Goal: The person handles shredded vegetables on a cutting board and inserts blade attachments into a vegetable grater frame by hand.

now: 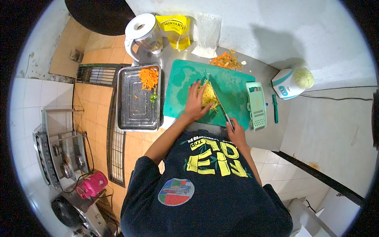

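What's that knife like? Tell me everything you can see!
The knife has a long, narrow blade that looks like metal. The right hand grips its handle, mostly hiding it. The knife slants over the green board, tip forward and leftward, blade beside the yellow shreds. I can't tell whether it touches the board.

A single head-worn camera looks steeply down and forward, past the dark shirt (215, 193) nearest the lens, to the green cutting board (233, 104) near mid-frame. Its very wide view curves at the edges, darkens in the corners, and takes in the wall (244, 23) beyond and the stove (65, 156) far left.
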A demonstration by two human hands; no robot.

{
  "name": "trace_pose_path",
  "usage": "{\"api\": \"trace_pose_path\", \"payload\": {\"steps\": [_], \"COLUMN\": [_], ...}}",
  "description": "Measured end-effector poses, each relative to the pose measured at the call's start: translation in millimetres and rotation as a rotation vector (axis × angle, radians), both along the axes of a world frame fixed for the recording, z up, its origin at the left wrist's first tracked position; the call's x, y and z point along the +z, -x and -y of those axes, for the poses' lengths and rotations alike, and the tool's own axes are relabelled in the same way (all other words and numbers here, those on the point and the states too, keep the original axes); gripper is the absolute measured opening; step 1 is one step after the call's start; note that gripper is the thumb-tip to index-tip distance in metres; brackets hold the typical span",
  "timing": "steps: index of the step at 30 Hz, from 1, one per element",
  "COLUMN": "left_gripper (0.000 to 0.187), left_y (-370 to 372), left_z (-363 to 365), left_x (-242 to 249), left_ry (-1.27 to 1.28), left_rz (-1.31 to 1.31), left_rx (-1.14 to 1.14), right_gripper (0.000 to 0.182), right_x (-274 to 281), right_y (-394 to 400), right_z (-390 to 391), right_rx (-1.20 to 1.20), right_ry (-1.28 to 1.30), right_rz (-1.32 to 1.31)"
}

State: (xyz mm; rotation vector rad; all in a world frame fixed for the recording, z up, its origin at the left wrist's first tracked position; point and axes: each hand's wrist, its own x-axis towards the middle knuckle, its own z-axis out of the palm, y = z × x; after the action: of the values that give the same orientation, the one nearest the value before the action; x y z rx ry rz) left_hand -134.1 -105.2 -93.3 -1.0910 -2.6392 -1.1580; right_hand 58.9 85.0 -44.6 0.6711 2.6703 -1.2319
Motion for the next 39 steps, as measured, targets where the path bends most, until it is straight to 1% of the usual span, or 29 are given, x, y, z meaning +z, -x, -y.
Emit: {"api": "trace_pose_path", "payload": {"steps": [6, 12, 15, 18, 24, 27, 30, 32, 33, 36, 38, 39], "left_gripper": [0.089, 0.091, 0.091, 0.092, 0.091, 0.091, 0.09, 0.087, 0.084, 0.079, 0.076, 0.076], "left_y": [2, 0, 0, -2, -1, -1, -2, -6, -9, -17, -20, -20], "left_z": [6, 9, 9, 9, 11, 11, 11, 8, 5, -5, -13, -14], "left_x": [2, 6, 2, -1, -4, -1, 9, 21, 23, 26, 25, 25], "left_ry": [0.048, 0.157, 0.194, 0.232, 0.283, 0.275, 0.224, 0.191, 0.17, 0.107, 0.061, 0.063], "left_rz": [-0.006, -0.05, -0.056, -0.062, -0.086, -0.084, -0.095, -0.11, -0.158, -0.299, -0.384, -0.358], "left_rx": [0.025, -0.005, 0.003, -0.001, -0.022, -0.022, -0.019, -0.032, -0.099, -0.274, -0.36, -0.365], "right_gripper": [0.032, 0.034, 0.035, 0.035, 0.039, 0.04, 0.04, 0.038, 0.037, 0.033, 0.03, 0.028], "right_x": [12, -10, -19, -22, -19, -11, -2, -8, -5, 9, 29, 39], "right_y": [6, 0, -2, -5, -5, -7, -4, -6, -6, -1, 3, 4], "right_z": [0, -2, -8, -7, -11, -15, -17, -18, -17, -16, -12, -10], "right_rx": [0.045, 0.101, 0.145, 0.133, 0.119, 0.062, -0.022, -0.06, -0.078, -0.253, -0.263, -0.268], "right_ry": [-0.114, -0.316, -0.363, -0.357, -0.353, -0.242, -0.056, 0.078, 0.144, 0.646, 0.806, 0.886], "right_rz": [0.054, -0.234, -0.28, -0.251, -0.318, -0.182, -0.069, -0.134, -0.164, 0.017, 0.062, 0.084]}}
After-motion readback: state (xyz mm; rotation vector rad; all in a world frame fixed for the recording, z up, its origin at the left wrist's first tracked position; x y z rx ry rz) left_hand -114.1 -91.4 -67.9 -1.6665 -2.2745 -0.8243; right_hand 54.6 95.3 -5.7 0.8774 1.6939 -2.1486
